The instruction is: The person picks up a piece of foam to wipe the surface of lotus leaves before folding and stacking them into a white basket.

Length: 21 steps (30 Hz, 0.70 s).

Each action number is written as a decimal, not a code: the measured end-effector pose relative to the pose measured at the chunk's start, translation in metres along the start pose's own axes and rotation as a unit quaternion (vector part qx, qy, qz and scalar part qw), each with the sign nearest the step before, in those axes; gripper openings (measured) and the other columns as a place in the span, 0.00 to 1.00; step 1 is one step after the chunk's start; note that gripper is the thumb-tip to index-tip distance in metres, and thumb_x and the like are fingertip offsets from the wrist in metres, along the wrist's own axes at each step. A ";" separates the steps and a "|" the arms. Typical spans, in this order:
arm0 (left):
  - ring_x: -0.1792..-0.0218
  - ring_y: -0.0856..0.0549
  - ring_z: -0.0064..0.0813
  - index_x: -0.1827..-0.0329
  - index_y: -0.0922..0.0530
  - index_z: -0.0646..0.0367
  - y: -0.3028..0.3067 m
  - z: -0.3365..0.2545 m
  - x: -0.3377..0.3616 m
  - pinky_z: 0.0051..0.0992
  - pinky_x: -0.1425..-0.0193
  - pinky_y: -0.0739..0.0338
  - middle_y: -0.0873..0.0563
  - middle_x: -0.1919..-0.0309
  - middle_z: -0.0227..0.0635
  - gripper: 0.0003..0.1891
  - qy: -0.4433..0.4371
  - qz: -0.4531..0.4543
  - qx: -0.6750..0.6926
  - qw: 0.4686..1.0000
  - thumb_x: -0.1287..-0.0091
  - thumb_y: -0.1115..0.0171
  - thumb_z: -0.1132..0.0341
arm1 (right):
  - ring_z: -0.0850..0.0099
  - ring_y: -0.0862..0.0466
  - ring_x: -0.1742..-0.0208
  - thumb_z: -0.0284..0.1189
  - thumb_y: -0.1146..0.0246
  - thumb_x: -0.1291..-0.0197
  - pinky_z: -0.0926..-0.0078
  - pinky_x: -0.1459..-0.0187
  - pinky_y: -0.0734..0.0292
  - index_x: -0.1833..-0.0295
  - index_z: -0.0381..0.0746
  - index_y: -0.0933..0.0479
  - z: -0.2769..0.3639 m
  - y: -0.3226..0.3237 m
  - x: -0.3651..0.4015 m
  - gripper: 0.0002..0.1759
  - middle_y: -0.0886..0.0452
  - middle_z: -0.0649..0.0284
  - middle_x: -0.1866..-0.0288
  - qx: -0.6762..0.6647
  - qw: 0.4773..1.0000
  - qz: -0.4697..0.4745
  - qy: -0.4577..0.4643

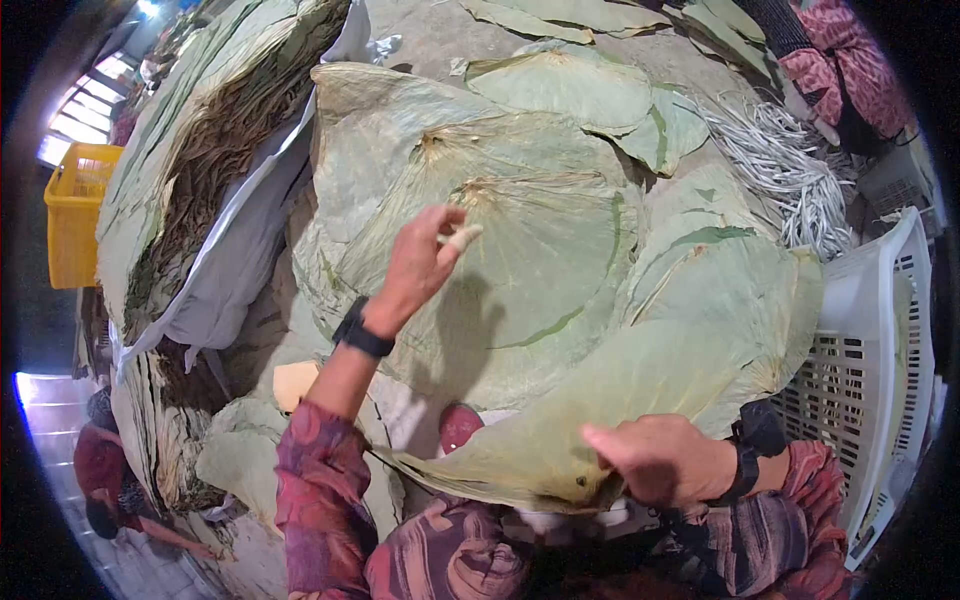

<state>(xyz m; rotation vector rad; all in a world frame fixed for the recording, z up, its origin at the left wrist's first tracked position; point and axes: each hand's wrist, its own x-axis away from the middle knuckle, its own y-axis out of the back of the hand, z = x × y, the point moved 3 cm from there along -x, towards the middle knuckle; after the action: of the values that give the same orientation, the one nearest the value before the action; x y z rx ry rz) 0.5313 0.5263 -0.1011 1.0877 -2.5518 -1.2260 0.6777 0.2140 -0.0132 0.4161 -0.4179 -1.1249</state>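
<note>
My left hand (425,260) hovers over a spread pile of large dried lotus leaves (540,255). Its fingers are loosely bent, with a small gap between thumb and index and nothing visible between them; a pale covering wraps one fingertip. At the lower right, my right hand (665,458) grips the near edge of a yellowish-green lotus leaf (600,400), thumb on top and the other fingers mostly hidden. This leaf is raised and folded towards my lap, its left tip reaching below my left forearm.
A tall leaf stack (215,130) leans at the left over white sheeting (235,255), near a yellow crate (75,205). To the right are white strips (785,175) and a white slatted basket (850,370). Other people appear at lower left (105,470) and upper right (845,55).
</note>
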 end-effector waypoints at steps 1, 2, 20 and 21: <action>0.62 0.14 0.36 0.47 0.21 0.62 -0.008 0.008 -0.011 0.33 0.58 0.19 0.15 0.61 0.41 0.15 -0.001 0.000 0.001 1.000 0.32 0.33 0.64 | 0.62 0.19 0.62 0.31 0.39 0.47 0.63 0.64 0.25 0.47 0.40 0.25 0.001 0.001 -0.001 0.20 0.22 0.58 0.57 -0.091 0.996 0.011 -0.022; 0.60 0.15 0.40 0.45 0.23 0.61 -0.016 0.011 -0.020 0.36 0.59 0.19 0.17 0.59 0.43 0.17 -0.061 -0.039 -0.089 0.993 0.34 0.33 0.65 | 0.62 0.19 0.62 0.31 0.39 0.47 0.63 0.64 0.25 0.47 0.40 0.25 0.001 0.004 -0.002 0.20 0.22 0.58 0.57 -0.089 0.996 0.010 -0.023; 0.53 0.19 0.43 0.49 0.28 0.65 -0.089 0.027 -0.039 0.38 0.61 0.16 0.25 0.51 0.45 0.12 -0.026 0.040 -0.445 0.894 0.35 0.45 0.73 | 0.56 0.15 0.60 0.25 0.36 0.47 0.62 0.59 0.18 0.40 0.38 0.24 -0.022 0.024 0.012 0.25 0.16 0.53 0.57 -0.094 0.993 0.032 0.056; 0.53 0.19 0.44 0.51 0.28 0.65 -0.088 0.026 -0.040 0.38 0.62 0.16 0.25 0.52 0.45 0.11 -0.029 0.038 -0.427 0.903 0.35 0.45 0.73 | 0.54 0.15 0.61 0.25 0.34 0.48 0.61 0.59 0.18 0.41 0.38 0.23 -0.024 0.023 0.014 0.26 0.16 0.53 0.59 -0.071 0.995 0.070 0.015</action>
<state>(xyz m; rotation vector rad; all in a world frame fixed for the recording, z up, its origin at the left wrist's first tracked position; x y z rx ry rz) 0.5996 0.5321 -0.1738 0.7195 -1.6878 -2.0538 0.7130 0.2124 -0.0196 0.2735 -0.3332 -1.0038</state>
